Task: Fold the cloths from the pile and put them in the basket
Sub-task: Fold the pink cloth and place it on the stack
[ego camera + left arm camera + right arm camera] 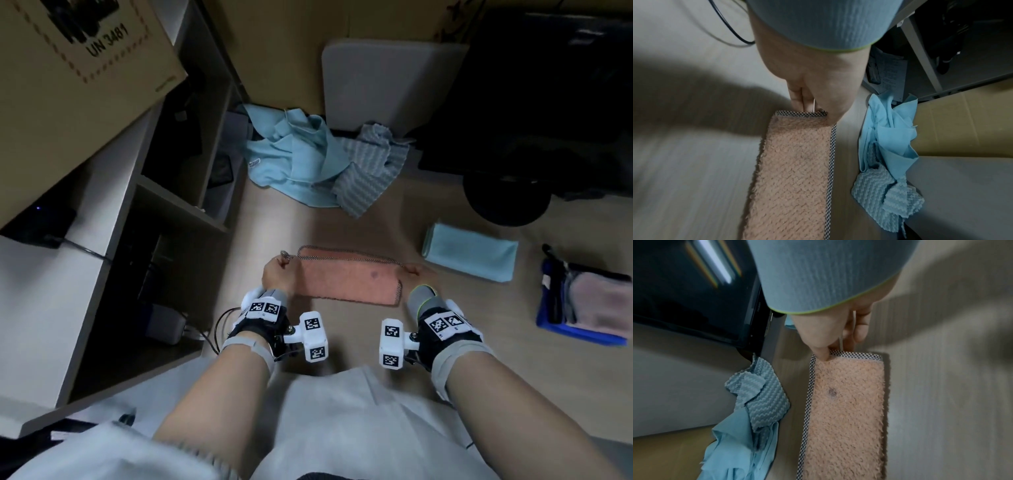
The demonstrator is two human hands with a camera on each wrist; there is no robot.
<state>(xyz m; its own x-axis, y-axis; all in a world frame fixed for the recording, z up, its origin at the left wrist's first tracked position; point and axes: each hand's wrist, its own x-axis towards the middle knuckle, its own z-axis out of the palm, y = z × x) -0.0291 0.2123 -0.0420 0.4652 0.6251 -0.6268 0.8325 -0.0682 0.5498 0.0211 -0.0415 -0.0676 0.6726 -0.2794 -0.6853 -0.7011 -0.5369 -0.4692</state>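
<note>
Bare wooden floor (267,219) around the work, hemmed by shelving (113,219) at 9 o'clock. Unfolded pile (308,161) at 12 o'clock. Peach towel (346,277), folded into a strip, flat at centre. Blue basket (582,334) at 3 o'clock, cut off by the frame. Left hand (275,274) pinching the towel's left end, right hand (840,331) pinching its right end; right fingers hidden from overhead.

A long folded towel (346,279) lies flat on the floor (394,212). The left hand (274,274) is at the towel's left end, the right hand (416,274) at its right end. Behind the towel lies the pile of cloths (308,161). Right of the towel lies a folded cloth (471,251), and further right the basket (582,301) with cloths in it. Left of the towel stands a shelf (144,192).
</note>
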